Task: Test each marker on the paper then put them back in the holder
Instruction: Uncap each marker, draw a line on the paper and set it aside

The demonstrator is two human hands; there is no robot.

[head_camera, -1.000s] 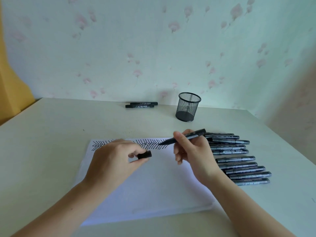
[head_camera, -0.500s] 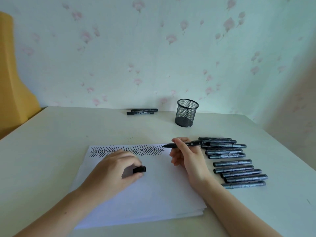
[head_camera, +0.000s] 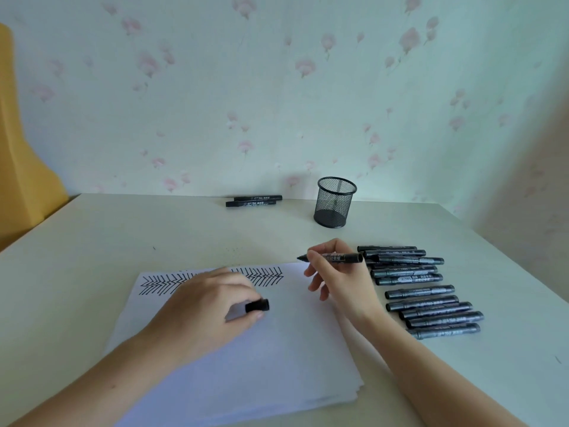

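My right hand [head_camera: 341,282] holds an uncapped black marker [head_camera: 337,258] almost level, its tip pointing left above the top right corner of the white paper [head_camera: 261,359]. My left hand [head_camera: 203,306] rests on the paper and pinches the marker's black cap [head_camera: 257,305] between thumb and finger. A row of black zigzag strokes [head_camera: 212,280] runs along the paper's top edge, partly hidden by my left hand. The black mesh holder [head_camera: 335,206] stands upright near the wall and looks empty.
Several capped black markers [head_camera: 428,294] lie side by side on the table to the right of the paper. Two more markers [head_camera: 254,201] lie near the wall, left of the holder. A yellow object [head_camera: 21,167] stands past the table's left edge.
My right hand has lowered the marker from a tilted to a nearly level pose. My left hand with the cap has settled lower onto the paper. The camera has tipped upward.
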